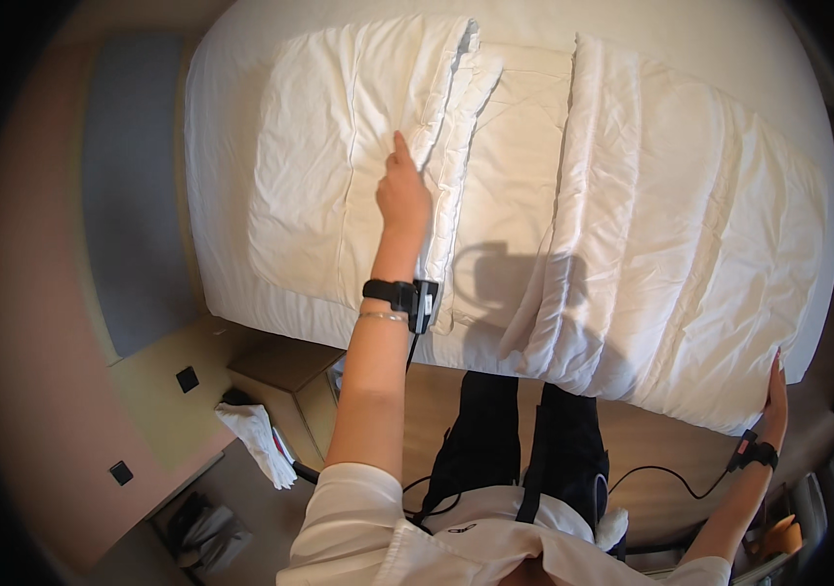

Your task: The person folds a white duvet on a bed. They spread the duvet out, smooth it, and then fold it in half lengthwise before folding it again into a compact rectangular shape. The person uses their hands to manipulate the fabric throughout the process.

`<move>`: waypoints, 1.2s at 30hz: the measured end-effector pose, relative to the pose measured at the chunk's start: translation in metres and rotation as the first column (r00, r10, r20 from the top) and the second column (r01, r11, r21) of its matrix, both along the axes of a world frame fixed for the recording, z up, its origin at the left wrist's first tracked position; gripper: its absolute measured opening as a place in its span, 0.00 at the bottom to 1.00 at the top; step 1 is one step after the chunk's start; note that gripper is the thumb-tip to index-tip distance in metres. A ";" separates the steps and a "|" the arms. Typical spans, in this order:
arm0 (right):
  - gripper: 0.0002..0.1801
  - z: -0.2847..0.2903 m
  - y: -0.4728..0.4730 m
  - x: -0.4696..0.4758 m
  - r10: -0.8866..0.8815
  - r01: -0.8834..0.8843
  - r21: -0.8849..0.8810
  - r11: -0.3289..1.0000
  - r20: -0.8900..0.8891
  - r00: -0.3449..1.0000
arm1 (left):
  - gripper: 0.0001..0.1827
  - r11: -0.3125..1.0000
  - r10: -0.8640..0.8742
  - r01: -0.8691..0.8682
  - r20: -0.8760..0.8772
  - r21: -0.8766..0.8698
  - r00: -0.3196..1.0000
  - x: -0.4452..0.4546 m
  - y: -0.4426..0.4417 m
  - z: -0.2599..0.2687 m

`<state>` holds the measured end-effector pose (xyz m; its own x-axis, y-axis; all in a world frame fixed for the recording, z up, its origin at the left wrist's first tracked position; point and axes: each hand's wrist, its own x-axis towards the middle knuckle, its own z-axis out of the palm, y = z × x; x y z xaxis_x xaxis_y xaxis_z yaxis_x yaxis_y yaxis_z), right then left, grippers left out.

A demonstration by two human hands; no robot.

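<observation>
A white quilt lies folded in two parts on a bed with a white sheet (223,220). My left hand (404,192) rests on or just over the left folded part (307,168), near its folded edge, index finger stretched out. Between the two parts shows a flat, cream-white layer (512,161). The right folded part (666,220) hangs a little over the bed's near edge. My right hand (776,399) is at its near right corner, seen edge-on, fingers pointing up along the side; whether it grips the fabric is hidden. Both wrists wear black straps with small devices and cables.
A grey padded headboard panel (146,183) stands left of the bed. A wooden bedside cabinet (285,366) is by the near left corner, with a bundle of white cloth (259,443) beside it. Cables hang near my legs. Something orange (783,536) lies among items at lower right.
</observation>
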<state>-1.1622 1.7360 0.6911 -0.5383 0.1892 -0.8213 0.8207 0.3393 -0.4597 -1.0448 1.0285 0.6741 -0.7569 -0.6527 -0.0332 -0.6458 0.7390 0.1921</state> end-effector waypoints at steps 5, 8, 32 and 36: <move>0.37 -0.006 -0.005 0.005 -0.055 0.052 -0.107 0.993 -0.024 0.998 | 0.18 0.891 0.392 -0.388 0.030 0.237 0.919 0.019 -0.074 -0.007; 0.37 -0.001 -0.014 0.004 -0.102 0.103 -0.135 0.985 0.019 0.995 | 0.22 0.704 0.651 -0.483 -0.202 0.520 0.732 0.029 -0.106 0.002; 0.35 0.149 -0.059 0.014 0.105 -0.133 -0.163 0.978 -0.173 0.979 | 0.45 0.722 0.102 0.174 -0.352 0.670 0.931 0.005 0.227 -0.045; 0.34 0.132 -0.039 0.001 0.388 -0.400 -0.022 0.916 -0.199 0.900 | 0.47 0.692 0.066 0.169 -0.295 0.702 0.953 0.013 0.204 -0.039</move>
